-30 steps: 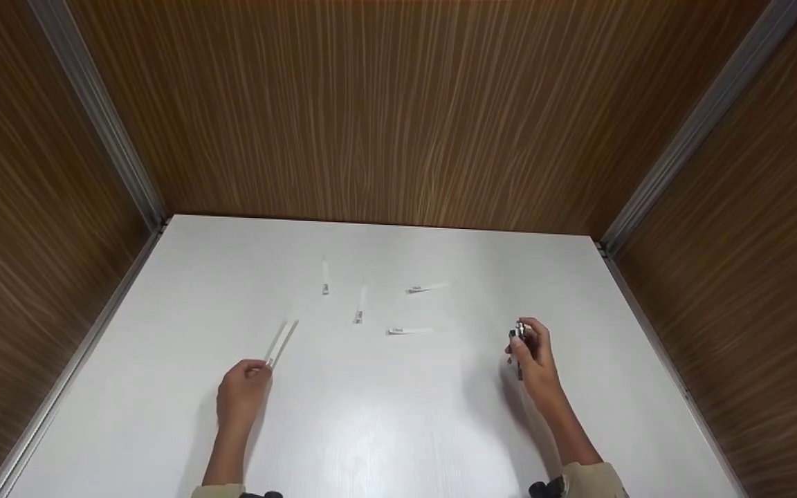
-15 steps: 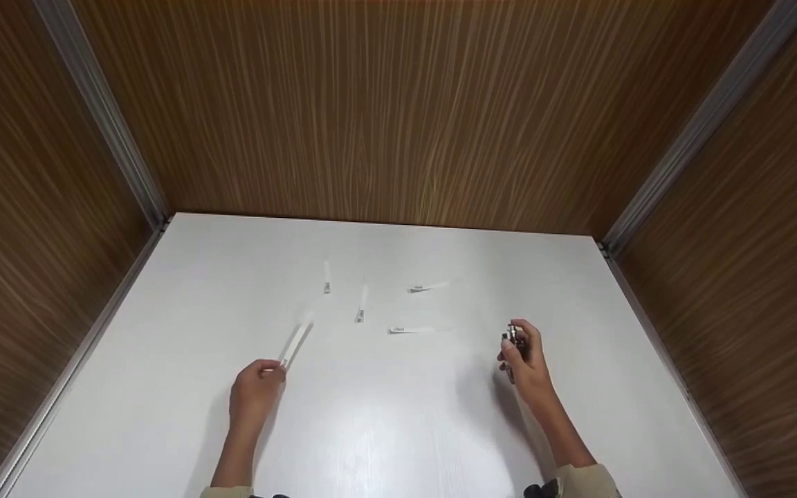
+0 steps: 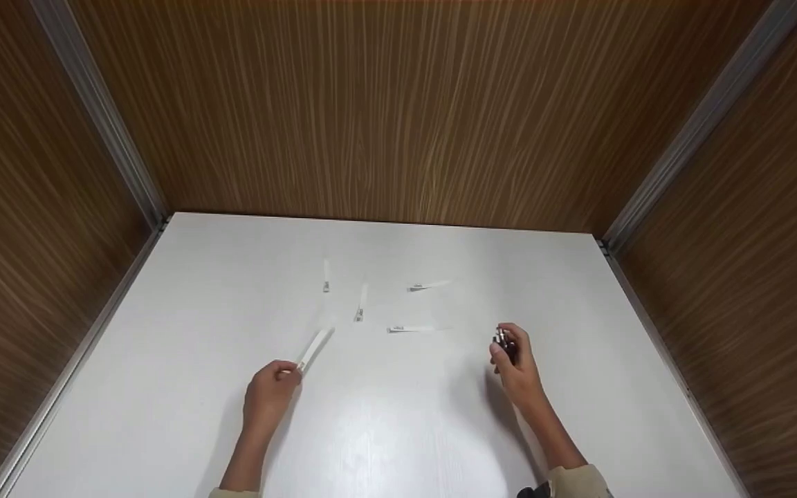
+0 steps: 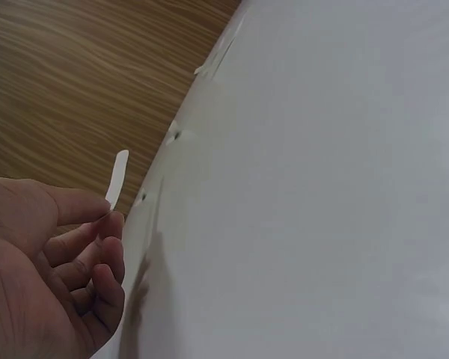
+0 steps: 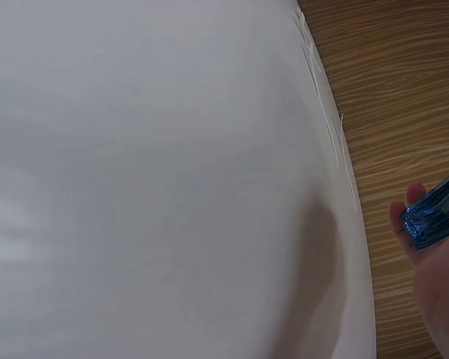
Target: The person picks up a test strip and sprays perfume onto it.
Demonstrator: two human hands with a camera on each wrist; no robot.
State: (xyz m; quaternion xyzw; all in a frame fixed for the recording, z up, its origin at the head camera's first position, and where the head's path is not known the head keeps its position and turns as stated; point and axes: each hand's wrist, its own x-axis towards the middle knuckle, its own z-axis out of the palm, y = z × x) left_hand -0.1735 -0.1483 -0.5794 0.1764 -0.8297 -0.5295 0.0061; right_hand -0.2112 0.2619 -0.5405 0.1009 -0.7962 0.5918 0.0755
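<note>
My left hand point(image 3: 270, 398) pinches one end of a white paper test strip point(image 3: 315, 349) between thumb and fingers, above the table on the left. In the left wrist view the strip point(image 4: 117, 178) points up from the fingertips, slightly bent, while the other fingers curl below. On the right, my right hand point(image 3: 524, 380) grips a small perfume bottle point(image 3: 504, 340) with a silver spray top, index finger at that top. Seen from the right wrist, the bottle point(image 5: 434, 217) is shiny blue glass, partly cut off by the frame edge.
Several similar strips with small dark print lie on the white table point(image 3: 385, 429): one strip point(image 3: 326, 277) at the back left, another strip point(image 3: 362, 303) near the middle, a third strip point(image 3: 416, 329) right of it. Brown wood-grain panels point(image 3: 385, 111) enclose the table.
My left hand has moved right with the strip, which now shows more of its flat face. My right hand has shifted left with the bottle, so the two are closer together.
</note>
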